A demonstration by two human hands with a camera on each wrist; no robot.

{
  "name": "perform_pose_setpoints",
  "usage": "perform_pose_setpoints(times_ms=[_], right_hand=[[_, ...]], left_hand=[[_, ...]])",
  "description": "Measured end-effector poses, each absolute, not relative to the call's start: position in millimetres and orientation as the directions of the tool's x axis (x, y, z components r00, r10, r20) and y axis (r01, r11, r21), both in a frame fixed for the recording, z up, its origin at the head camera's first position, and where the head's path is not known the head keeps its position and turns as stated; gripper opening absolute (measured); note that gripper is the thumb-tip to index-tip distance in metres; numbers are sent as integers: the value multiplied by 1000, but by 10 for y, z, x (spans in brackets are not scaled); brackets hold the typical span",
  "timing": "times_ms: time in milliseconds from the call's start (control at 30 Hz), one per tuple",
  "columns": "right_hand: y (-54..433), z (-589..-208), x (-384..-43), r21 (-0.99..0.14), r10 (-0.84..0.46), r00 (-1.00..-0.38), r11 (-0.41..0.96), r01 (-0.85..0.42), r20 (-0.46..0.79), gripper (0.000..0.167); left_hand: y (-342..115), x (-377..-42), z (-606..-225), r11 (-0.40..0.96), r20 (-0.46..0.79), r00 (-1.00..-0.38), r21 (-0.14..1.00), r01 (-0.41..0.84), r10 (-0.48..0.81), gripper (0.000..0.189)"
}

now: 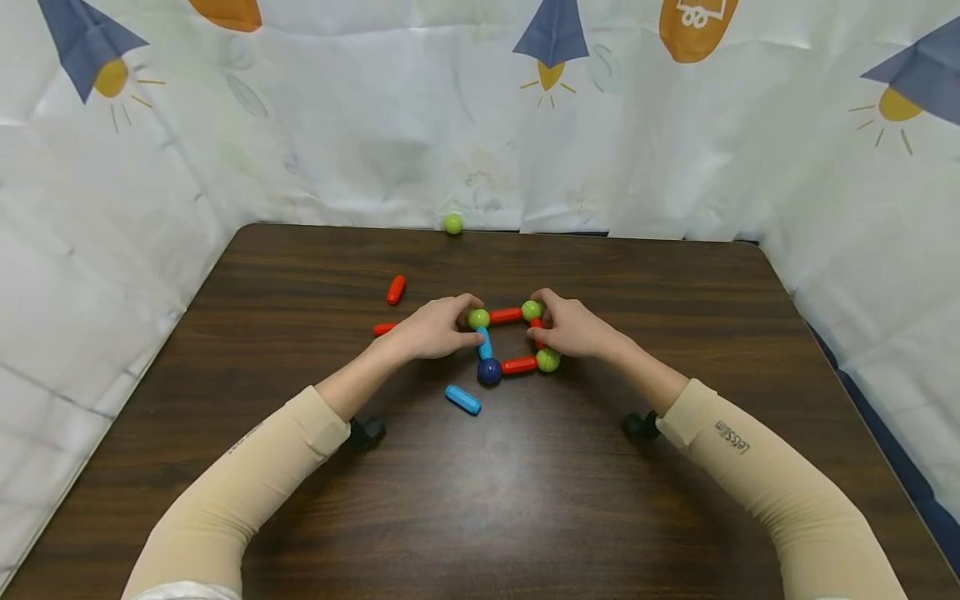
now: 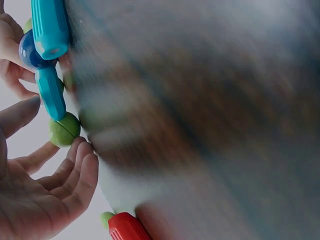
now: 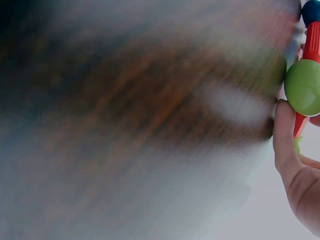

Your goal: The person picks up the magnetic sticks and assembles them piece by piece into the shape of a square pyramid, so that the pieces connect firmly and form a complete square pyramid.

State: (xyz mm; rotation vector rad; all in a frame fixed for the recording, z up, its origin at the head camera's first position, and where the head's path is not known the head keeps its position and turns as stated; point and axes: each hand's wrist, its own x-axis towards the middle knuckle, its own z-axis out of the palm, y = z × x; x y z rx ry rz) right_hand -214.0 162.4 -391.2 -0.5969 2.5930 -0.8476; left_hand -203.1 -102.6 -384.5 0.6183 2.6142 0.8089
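A closed four-sided frame of magnetic rods and balls lies on the table. Its corners are a green ball (image 1: pixel 478 319) at far left, another green ball (image 1: pixel 532 310) at far right, a third green ball (image 1: pixel 548 360) at near right, and a dark blue ball (image 1: pixel 489 372). Three red rods (image 1: pixel 519 365) and one light blue rod (image 1: pixel 485 343) join them. My left hand (image 1: pixel 438 327) holds the far-left corner, fingers curled behind the ball, thumb at the blue rod. Round the right side, my right hand (image 1: pixel 577 327) grips with fingers at the far-right ball and thumb by the red rod.
A loose light blue rod (image 1: pixel 462 399) lies in front of the frame. To the left are a red rod (image 1: pixel 396 289) and a second red rod (image 1: pixel 384 329), partly behind my left hand. One green ball (image 1: pixel 453 223) sits at the table's back edge, against the white curtain (image 1: pixel 390 167).
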Motion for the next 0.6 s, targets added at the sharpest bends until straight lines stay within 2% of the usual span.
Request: perform_pose_setpoints(times_ms=[600], right_hand=[[1603, -3879, -2132, -619, -485, -850, 737, -271, -205, 54]], left_hand=[[-1021, -2051, -3837, 750, -189, -851, 588, 302, 491, 57]])
